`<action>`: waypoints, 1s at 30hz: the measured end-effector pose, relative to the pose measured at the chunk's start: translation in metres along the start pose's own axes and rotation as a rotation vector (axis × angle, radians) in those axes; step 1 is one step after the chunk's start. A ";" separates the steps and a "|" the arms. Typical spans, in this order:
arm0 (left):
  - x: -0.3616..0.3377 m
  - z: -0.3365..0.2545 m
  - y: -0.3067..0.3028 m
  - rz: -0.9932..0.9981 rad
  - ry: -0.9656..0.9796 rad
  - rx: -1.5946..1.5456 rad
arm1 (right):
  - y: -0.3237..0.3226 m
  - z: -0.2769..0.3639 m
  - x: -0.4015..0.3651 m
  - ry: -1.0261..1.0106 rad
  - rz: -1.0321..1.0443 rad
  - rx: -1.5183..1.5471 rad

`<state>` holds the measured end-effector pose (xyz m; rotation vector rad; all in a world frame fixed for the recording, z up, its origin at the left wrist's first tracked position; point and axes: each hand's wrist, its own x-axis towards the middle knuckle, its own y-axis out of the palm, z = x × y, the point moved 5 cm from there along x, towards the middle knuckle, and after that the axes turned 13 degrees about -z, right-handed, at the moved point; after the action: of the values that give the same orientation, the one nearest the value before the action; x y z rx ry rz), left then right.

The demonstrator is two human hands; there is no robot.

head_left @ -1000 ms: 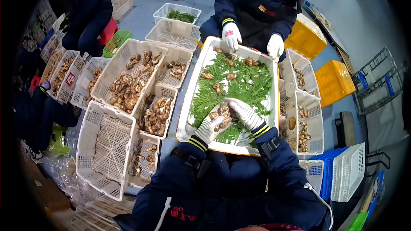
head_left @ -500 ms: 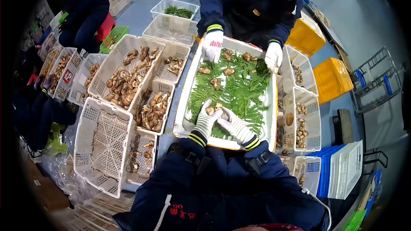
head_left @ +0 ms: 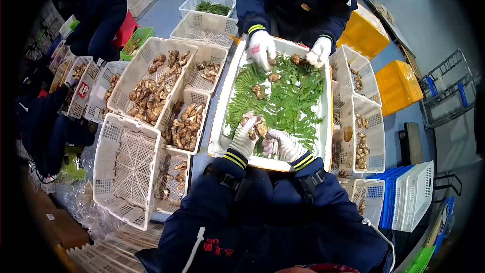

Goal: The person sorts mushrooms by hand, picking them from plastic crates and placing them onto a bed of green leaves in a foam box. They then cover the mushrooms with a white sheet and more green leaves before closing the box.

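A white tray (head_left: 220, 121) lined with green fern leaves (head_left: 290, 102) lies in front of me, with a few brown mushrooms on the ferns. My left hand (head_left: 244, 136), in a white knit glove, holds brown mushrooms (head_left: 258, 126) over the tray's near end. My right hand (head_left: 281, 144), also gloved, sits just right of them with its fingers curled close to the mushrooms. Across the tray, a person in a dark jacket has a gloved hand (head_left: 262, 49) on mushrooms at the far end and the other hand (head_left: 319, 52) near the far right corner.
White perforated baskets of mushrooms (head_left: 151, 91) stand to the left, an upturned basket (head_left: 126, 167) nearer me. Small baskets (head_left: 361, 136) line the tray's right side. Yellow crates (head_left: 399, 91) and blue-and-white crates (head_left: 406, 197) stand at right. Another person in dark clothes (head_left: 98, 15) crouches far left.
My left hand has lifted the mushrooms slightly; my right hand has drawn back and curled beside them. The person opposite has moved both hands onto the mushrooms at the far end.
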<state>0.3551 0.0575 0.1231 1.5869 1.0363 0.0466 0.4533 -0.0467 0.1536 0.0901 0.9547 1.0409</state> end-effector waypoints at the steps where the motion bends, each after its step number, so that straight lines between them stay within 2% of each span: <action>1: -0.001 0.000 -0.001 0.001 0.001 0.013 | 0.002 -0.001 0.001 0.030 0.024 0.026; 9: 0.008 0.002 -0.008 0.043 0.055 0.049 | 0.007 0.004 -0.005 -0.082 0.024 -0.121; 18: 0.003 -0.002 -0.002 0.074 0.060 0.010 | 0.012 0.008 -0.008 -0.120 0.010 -0.255; 30: -0.002 -0.005 0.003 0.064 0.089 0.002 | 0.008 0.008 -0.007 -0.120 -0.035 -0.201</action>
<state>0.3527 0.0601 0.1285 1.6321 1.0541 0.1614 0.4525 -0.0448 0.1672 -0.0301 0.7366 1.0814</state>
